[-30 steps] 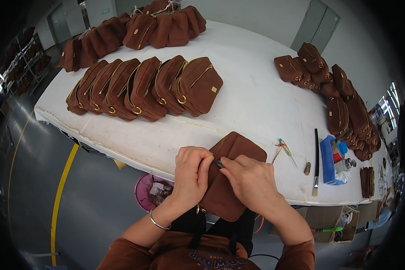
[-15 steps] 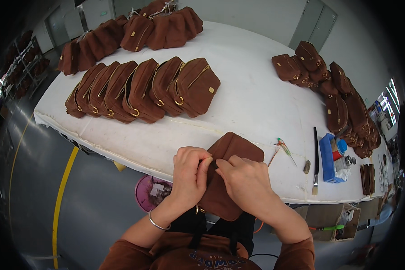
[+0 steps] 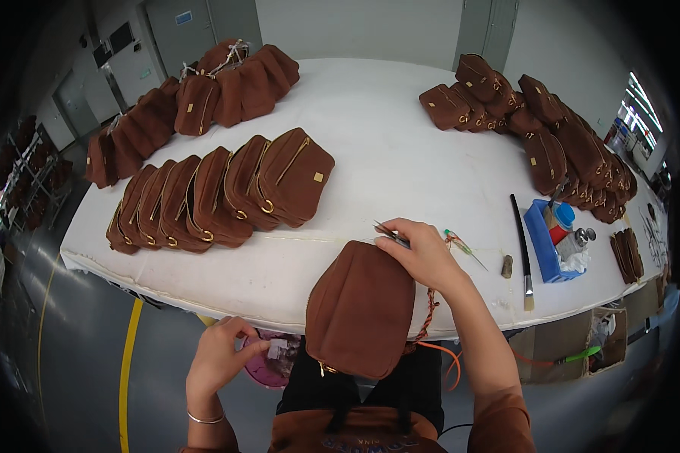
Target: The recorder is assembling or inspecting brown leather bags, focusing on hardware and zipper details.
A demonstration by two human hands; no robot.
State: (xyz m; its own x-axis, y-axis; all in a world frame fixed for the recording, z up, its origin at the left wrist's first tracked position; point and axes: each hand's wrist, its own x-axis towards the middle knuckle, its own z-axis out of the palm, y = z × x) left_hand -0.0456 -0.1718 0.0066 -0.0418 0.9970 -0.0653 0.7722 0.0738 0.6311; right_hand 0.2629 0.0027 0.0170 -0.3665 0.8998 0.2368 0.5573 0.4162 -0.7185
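A brown pouch (image 3: 361,313) rests at the table's front edge, reaching over my lap, with its gold zipper pull toward me. My right hand (image 3: 423,253) is closed round small pointed thread snips (image 3: 394,237) just above the pouch's far right corner, tips directed left. Off to the left, beyond the table edge, my left hand (image 3: 223,355) hovers beside a pink bin (image 3: 264,371). Its thumb stands apart from the curled fingers, and nothing shows between them. A twisted red cord (image 3: 428,317) hangs by the pouch's right side.
Several brown bags (image 3: 219,196) stand in a row at left, with more behind. Another pile (image 3: 574,143) fills the right side. Nearer lie a green-handled awl (image 3: 461,243), a dark lump (image 3: 507,266), a long brush (image 3: 523,249) and a blue tray (image 3: 540,234) of bottles.
My left hand has left the pouch and moved left and down beside the bin. My right hand has lifted off toward the pouch's far edge, snips now visible. The view has shifted.
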